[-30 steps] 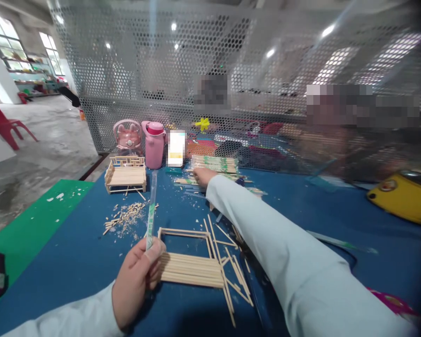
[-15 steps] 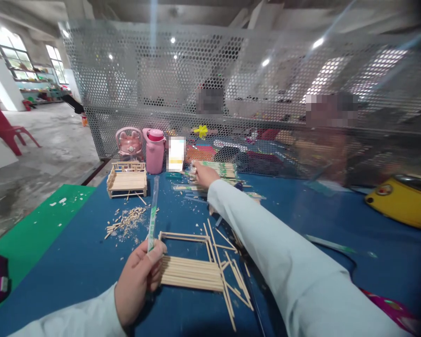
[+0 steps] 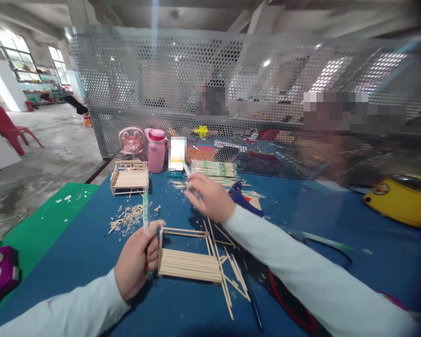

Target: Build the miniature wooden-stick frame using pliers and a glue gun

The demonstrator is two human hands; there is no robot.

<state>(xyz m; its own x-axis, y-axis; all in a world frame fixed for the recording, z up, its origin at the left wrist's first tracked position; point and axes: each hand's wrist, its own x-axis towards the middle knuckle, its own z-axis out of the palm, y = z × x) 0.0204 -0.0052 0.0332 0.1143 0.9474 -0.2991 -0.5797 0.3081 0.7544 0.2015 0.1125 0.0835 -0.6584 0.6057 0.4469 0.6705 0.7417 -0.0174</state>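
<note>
My left hand (image 3: 138,257) is closed around a narrow clear wrapper (image 3: 145,208) with green print that stands upright from the fist; whether sticks are inside I cannot tell. Beside this hand lies a flat frame of thin wooden sticks (image 3: 191,266), with one half filled by a row of sticks. My right hand (image 3: 212,194), slightly blurred, pinches a wrapped chopstick packet (image 3: 186,168) that points up and away. Just beyond it is a pile of wrapped chopsticks (image 3: 214,169) with green print. Several loose sticks (image 3: 233,276) lie right of the frame.
A small stick-built bed (image 3: 129,180), a pink bottle (image 3: 156,152) and a lit phone (image 3: 177,152) stand at the back. Broken stick bits (image 3: 128,217) lie left. A blue-handled tool (image 3: 245,200) is by my right wrist. A perforated metal screen (image 3: 154,84) closes the far side.
My right hand has drawn back from the chopstick pile toward me, now with a wrapped packet in its fingers. The left hand has shifted slightly, still holding its wrapper.
</note>
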